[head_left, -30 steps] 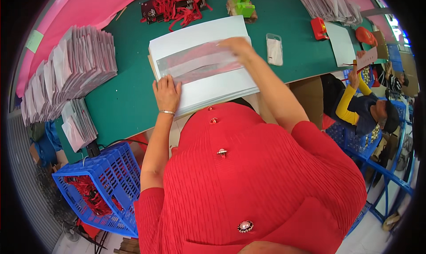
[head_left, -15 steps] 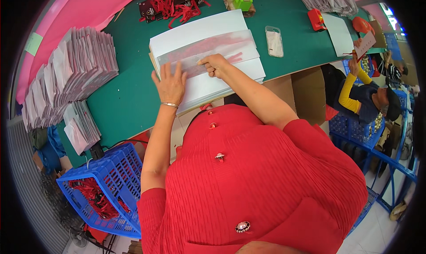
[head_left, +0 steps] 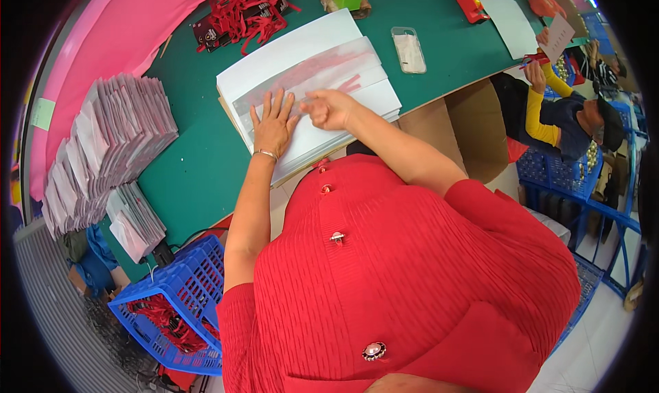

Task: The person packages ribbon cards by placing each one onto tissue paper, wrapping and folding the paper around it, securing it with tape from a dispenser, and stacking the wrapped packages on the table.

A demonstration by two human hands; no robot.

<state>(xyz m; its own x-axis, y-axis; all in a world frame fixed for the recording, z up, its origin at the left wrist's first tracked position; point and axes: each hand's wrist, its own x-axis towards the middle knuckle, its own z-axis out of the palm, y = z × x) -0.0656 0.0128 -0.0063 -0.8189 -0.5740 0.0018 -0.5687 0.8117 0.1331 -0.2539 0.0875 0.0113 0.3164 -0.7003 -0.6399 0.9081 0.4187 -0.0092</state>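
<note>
The step in hand looks like smoothing and lining up a translucent strip with pinkish-red markings [head_left: 302, 76] on a stack of white sheets [head_left: 288, 39]. The strip lies slantwise across the middle of the stack, which sits at the near edge of the green table [head_left: 206, 166]. The left hand [head_left: 274, 129] rests flat on the near left part of the strip, its fingers straight and spread wide, gripping nothing. The right hand [head_left: 328, 109] is just beside it on the right, fingers curled in with the index finger toward the left hand; whether they pinch an edge or only press, one cannot tell. The next move seems to call for the left palm to keep the layers steady and the right fingers to work along the near edge without creasing it.

Compared with a second ago, the right hand has come from the strip's far right end to its near middle, close to the left. The left hand has moved from the near left corner farther onto the strip. The clear plastic case [head_left: 409, 52] stays to the right of the stack, and the red ribbon pile [head_left: 250, 12] on the far side.
</note>
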